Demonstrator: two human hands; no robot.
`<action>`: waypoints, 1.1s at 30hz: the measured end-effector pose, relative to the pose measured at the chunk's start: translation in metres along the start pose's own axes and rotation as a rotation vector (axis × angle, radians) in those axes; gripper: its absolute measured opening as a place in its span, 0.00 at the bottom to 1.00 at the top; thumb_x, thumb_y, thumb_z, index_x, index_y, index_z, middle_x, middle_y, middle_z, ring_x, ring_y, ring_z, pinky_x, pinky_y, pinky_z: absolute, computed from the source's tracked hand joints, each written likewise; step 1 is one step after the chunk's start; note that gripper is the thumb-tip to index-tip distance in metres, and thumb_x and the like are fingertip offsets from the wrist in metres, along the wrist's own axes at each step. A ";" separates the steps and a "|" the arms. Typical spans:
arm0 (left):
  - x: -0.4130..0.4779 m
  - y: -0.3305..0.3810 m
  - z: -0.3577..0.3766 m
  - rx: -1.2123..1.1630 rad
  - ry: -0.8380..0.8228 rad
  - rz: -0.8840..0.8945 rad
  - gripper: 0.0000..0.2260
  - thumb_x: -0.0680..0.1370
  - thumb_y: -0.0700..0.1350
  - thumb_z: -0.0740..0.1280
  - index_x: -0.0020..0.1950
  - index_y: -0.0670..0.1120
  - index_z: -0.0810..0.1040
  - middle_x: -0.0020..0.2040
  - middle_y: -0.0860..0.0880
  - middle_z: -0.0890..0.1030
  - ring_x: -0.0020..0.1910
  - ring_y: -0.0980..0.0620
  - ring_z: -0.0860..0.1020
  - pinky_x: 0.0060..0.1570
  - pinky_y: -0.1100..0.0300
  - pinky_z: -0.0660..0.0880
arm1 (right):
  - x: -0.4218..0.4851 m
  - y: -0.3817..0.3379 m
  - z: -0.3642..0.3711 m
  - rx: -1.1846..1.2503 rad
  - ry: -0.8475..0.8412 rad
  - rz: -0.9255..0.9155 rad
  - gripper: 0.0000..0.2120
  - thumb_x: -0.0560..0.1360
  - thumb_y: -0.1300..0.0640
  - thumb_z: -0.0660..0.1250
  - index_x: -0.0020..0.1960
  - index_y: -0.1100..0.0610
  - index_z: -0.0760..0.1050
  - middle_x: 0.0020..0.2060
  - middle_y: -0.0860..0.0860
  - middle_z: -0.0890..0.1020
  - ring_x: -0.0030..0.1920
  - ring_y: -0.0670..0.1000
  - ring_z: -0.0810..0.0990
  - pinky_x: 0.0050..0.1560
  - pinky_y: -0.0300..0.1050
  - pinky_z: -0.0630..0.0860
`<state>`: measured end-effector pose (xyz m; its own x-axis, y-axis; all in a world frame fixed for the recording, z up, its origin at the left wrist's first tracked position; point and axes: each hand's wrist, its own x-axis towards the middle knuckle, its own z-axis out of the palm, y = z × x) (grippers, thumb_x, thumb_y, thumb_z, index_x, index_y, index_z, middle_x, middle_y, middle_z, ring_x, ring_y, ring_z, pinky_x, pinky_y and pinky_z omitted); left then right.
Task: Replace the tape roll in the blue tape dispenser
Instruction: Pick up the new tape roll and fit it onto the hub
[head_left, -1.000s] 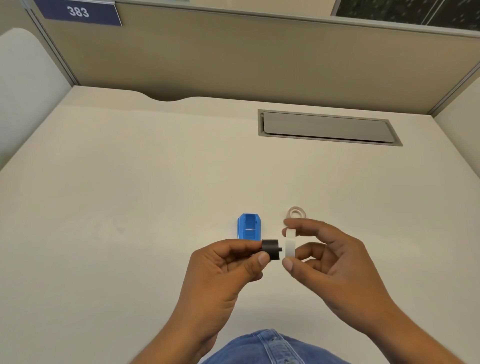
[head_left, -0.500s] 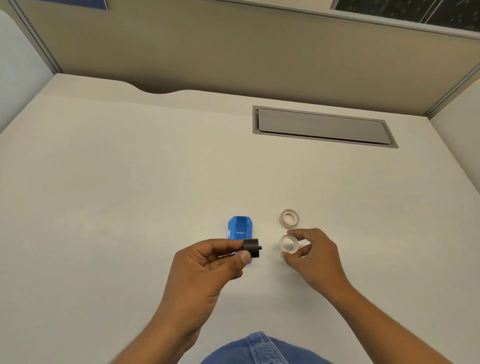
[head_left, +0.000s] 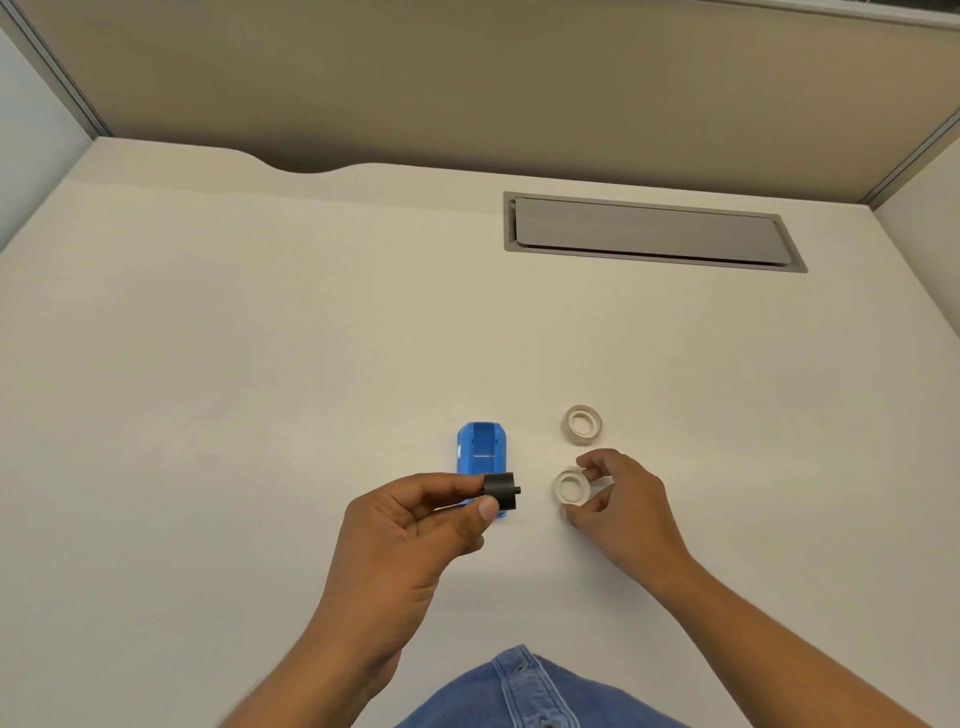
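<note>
The blue tape dispenser (head_left: 481, 449) lies on the desk just beyond my left hand (head_left: 415, 525). That hand pinches the black spool (head_left: 501, 491) between thumb and fingers and holds it above the dispenser's near end. A white ring (head_left: 571, 486) lies flat on the desk to the right. My right hand (head_left: 623, 509) curls around it with thumb and index finger spread wider than the ring. A second tape roll (head_left: 583, 425), beige-white, lies flat a little farther back.
A grey hatch (head_left: 649, 234) is set into the pale desk (head_left: 260, 389) at the back right. Partition walls close off the back and both sides. A denim shirt (head_left: 519, 691) shows at the bottom edge.
My right hand drew the white ring off the black spool, moved right and lowered it onto the desk. My left hand stayed near the dispenser with the spool.
</note>
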<state>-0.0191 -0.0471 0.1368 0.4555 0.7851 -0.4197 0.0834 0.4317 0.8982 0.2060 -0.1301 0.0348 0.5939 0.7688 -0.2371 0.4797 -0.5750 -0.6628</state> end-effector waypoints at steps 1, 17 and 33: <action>0.000 -0.001 0.000 0.003 -0.001 -0.001 0.14 0.62 0.51 0.77 0.47 0.51 0.87 0.45 0.50 0.89 0.41 0.56 0.85 0.40 0.65 0.81 | 0.000 0.001 0.000 -0.003 -0.010 0.003 0.22 0.63 0.57 0.79 0.53 0.50 0.76 0.47 0.46 0.80 0.37 0.48 0.79 0.45 0.39 0.74; 0.002 -0.005 0.004 0.002 -0.013 -0.012 0.16 0.60 0.52 0.77 0.46 0.52 0.87 0.44 0.49 0.88 0.40 0.55 0.85 0.41 0.63 0.82 | 0.041 -0.015 -0.025 -0.094 0.073 -0.074 0.17 0.67 0.53 0.77 0.52 0.50 0.76 0.48 0.47 0.77 0.42 0.52 0.79 0.49 0.49 0.76; -0.002 -0.009 -0.001 -0.009 0.013 -0.041 0.16 0.61 0.54 0.77 0.47 0.52 0.87 0.44 0.48 0.88 0.44 0.49 0.86 0.42 0.61 0.82 | 0.067 -0.013 -0.019 -0.221 -0.050 -0.024 0.29 0.69 0.52 0.74 0.68 0.52 0.72 0.60 0.54 0.74 0.58 0.55 0.76 0.60 0.50 0.73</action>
<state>-0.0213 -0.0523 0.1295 0.4403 0.7726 -0.4575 0.0935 0.4673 0.8791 0.2513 -0.0763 0.0409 0.5505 0.7927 -0.2620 0.6262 -0.5996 -0.4983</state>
